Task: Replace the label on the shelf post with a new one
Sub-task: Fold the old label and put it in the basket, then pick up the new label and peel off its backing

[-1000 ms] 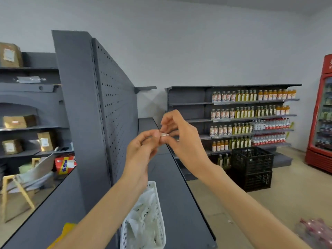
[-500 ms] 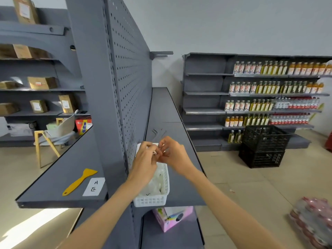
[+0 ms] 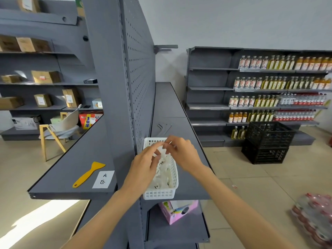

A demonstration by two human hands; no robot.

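The grey shelf post [image 3: 107, 87] rises upright at centre left, and no label shows on its face. A white label sheet [image 3: 103, 179] marked with handwritten letters lies on the left shelf beside a yellow plastic scraper [image 3: 88, 174]. My left hand [image 3: 143, 166] and my right hand [image 3: 183, 155] meet over a white plastic basket [image 3: 158, 194] full of crumpled white paper. Between their fingertips they pinch a small white label scrap [image 3: 166, 144]. The basket stands on the right shelf against the pegboard.
A pink box [image 3: 177, 211] sits on the shelf below the basket. Stacked black crates [image 3: 267, 142] stand on the floor to the right, before shelves of bottles. A wrapped pack of bottles [image 3: 314, 216] lies at lower right. A chair [image 3: 59, 130] stands at left.
My view has tipped down from the far shelves to the basket. Both hands have dropped from chest height to just above the basket, still pinching the small white scrap.
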